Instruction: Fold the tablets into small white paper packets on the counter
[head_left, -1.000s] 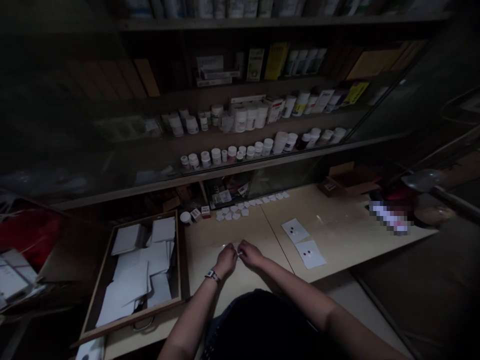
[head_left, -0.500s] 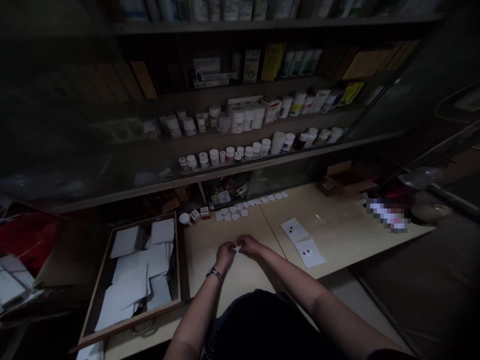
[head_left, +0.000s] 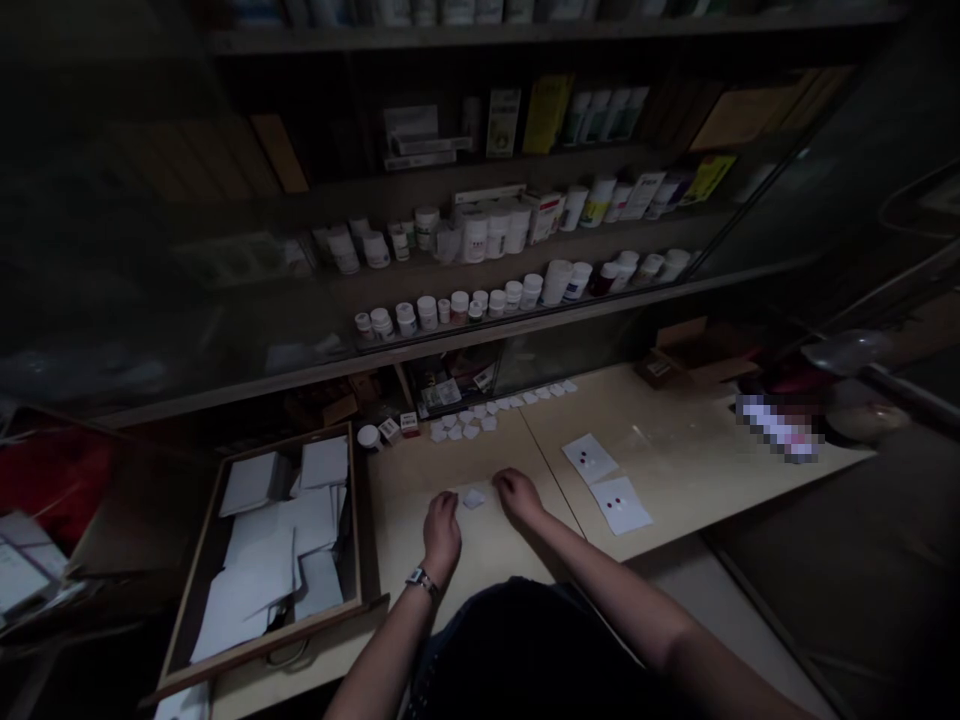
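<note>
A small folded white paper packet [head_left: 473, 498] lies on the pale tabletop between my hands, touched by neither. To its left is my left hand [head_left: 442, 530], fingers bent together, with a watch on the wrist; whether anything is in them is too small to see. My right hand [head_left: 517, 493] is right of the packet with curled fingers, their tips hard to make out. Farther right lie two white paper squares, the upper sheet [head_left: 584, 456] and the lower sheet [head_left: 621, 505], with small dark red and white pills on them. Folded packets [head_left: 471, 431] lie in rows at the back.
An open wooden drawer [head_left: 358, 520] holding white paper stands at the left. Shelves of bottles [head_left: 475, 240] rise behind the table. A small tub [head_left: 368, 437] sits near the drawer, and a cardboard box [head_left: 686, 355] stands at the back right.
Both hands have moved apart and let go of the small folded packet, which now lies on the table. The left hand has come slightly nearer the body.
</note>
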